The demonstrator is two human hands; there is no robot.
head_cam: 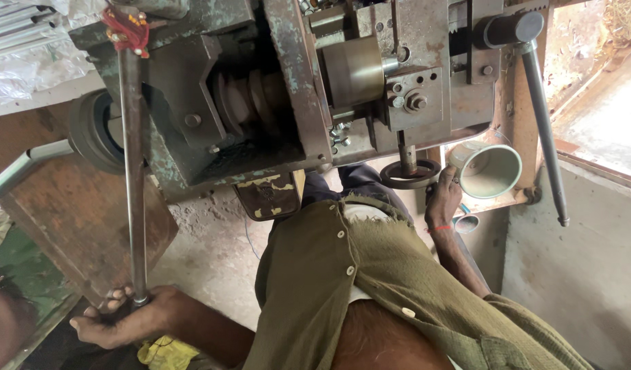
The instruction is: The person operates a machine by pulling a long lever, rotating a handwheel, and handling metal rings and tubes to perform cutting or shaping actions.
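Note:
My left hand (pixel 127 316) is closed around the lower end of a long steel lever rod (pixel 132 171), which runs up to an old green-painted metal machine (pixel 288 89); red thread (pixel 127 31) is tied at the rod's top. My right hand (pixel 442 195) grips the handle of a pale enamel mug (pixel 492 171), tipped so that its mouth faces the camera, beside a small black handwheel (pixel 408 176) under the machine. A brass-coloured cylinder (pixel 353 68) sits in the machine's middle. My green buttoned shirt (pixel 370 274) fills the lower centre.
A second long lever (pixel 545 137) with a dark round hub hangs at the right. A brown wooden board (pixel 69 205) leans at the left, with a yellow cloth (pixel 166 353) below it. Grey concrete floor (pixel 212 253) lies under the machine and a plastered wall (pixel 575 260) stands at the right.

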